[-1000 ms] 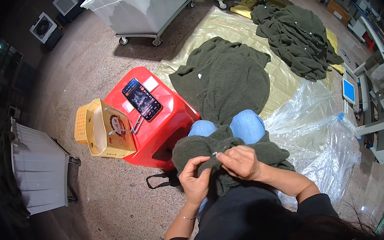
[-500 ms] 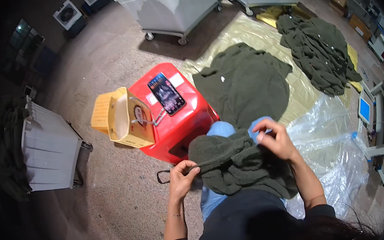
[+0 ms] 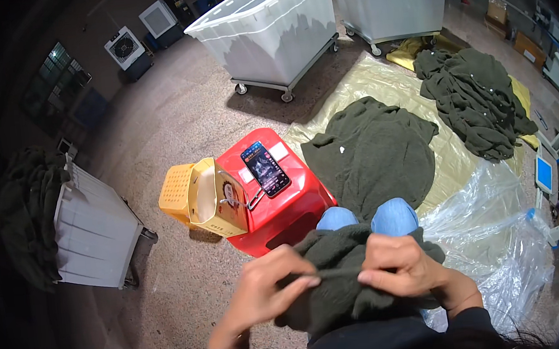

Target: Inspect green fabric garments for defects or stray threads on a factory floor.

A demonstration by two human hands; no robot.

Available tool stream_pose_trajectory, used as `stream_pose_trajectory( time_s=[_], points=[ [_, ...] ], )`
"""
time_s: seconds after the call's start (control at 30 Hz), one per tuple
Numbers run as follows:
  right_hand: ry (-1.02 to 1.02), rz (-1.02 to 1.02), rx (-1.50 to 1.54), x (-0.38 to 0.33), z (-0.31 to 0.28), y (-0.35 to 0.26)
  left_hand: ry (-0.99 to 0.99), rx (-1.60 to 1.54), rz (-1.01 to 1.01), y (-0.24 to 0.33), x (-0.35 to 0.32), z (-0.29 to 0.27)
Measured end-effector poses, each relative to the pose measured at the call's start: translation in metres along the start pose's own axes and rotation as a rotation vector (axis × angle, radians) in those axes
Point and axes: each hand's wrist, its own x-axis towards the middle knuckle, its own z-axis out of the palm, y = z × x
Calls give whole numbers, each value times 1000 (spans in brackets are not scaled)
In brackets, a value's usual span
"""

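A dark green knitted garment (image 3: 342, 282) lies bunched on my lap, over my knees in blue jeans (image 3: 370, 218). My left hand (image 3: 269, 288) pinches its top edge from the left. My right hand (image 3: 397, 267) grips the same edge from the right, and the fingertips of both hands nearly meet. A thin strip of the cloth is stretched between them. Another dark green garment (image 3: 374, 156) lies spread flat on the yellowish plastic sheet (image 3: 451, 159) just beyond my knees.
A red plastic stool (image 3: 289, 203) with a phone (image 3: 266, 169) on it stands front left, beside a yellow basket (image 3: 178, 196) and paper bag (image 3: 219, 206). A pile of green garments (image 3: 475, 94) lies far right. Wheeled white bins (image 3: 274, 32) stand behind, one (image 3: 91, 227) at left.
My hands were apart on the garment's sides half a second ago; they have come together at its top edge. The view has tilted closer to my lap.
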Motion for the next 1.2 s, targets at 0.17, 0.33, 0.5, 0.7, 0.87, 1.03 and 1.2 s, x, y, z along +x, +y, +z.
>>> stream_pose_trajectory(
  time_s=[0.17,0.33,0.5,0.7,0.87,1.03,1.2],
  points=[
    [132,296,-332,-38,-12,43,-59,-587,-299,-66,20,106],
    [88,356,-297,-36,-21,45,-130,-719,-200,-63,46,143],
    [-30,350,-245,-41,-23,63,-160,-695,-246,-77,44,142],
    [148,150,-549,-34,-7,78,28,-724,-399,-74,42,148],
    [216,41,-619,-36,7,88,-86,-581,-362,-84,42,150],
    [188,95,-610,-34,4,83,139,-908,-335,-94,36,166],
    [143,83,-507,-33,3,82,260,-1063,-372,-82,36,168]
  ],
)
